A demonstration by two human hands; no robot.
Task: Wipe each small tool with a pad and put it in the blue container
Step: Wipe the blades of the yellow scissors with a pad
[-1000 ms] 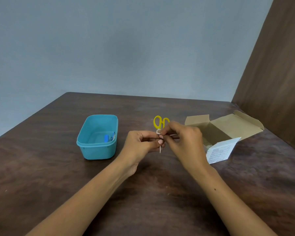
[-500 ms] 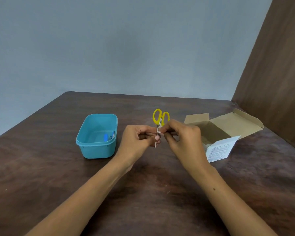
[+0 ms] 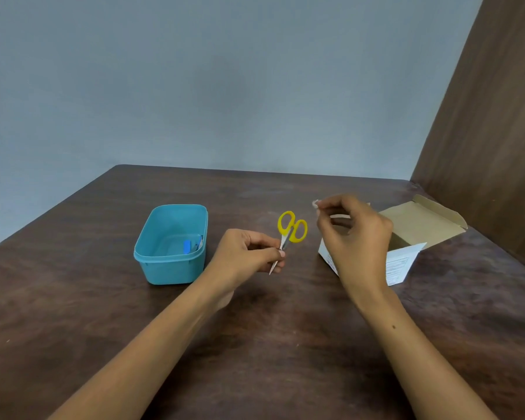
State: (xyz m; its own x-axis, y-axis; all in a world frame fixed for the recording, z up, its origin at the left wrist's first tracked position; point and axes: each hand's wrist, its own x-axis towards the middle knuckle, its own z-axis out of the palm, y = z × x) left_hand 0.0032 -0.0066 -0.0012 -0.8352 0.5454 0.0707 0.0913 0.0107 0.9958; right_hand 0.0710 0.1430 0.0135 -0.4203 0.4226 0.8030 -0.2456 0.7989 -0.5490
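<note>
Left hand (image 3: pixel 249 256) pinching yellow-handled scissors (image 3: pixel 288 237) by the blades, points down; right hand (image 3: pixel 353 234) pinching a small pad (image 3: pixel 315 203), apart.

Slippage from the thin blade grip is judged likely, or a pricked finger. Blue container (image 3: pixel 172 244), just left, is seen already holding items; a careless drop could miss its rim. Beyond, an open cardboard box (image 3: pixel 406 234) is noted.

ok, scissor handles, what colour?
Yellow. The scissors are pinched by the blades in the left hand; head view shows it clearly.
</note>
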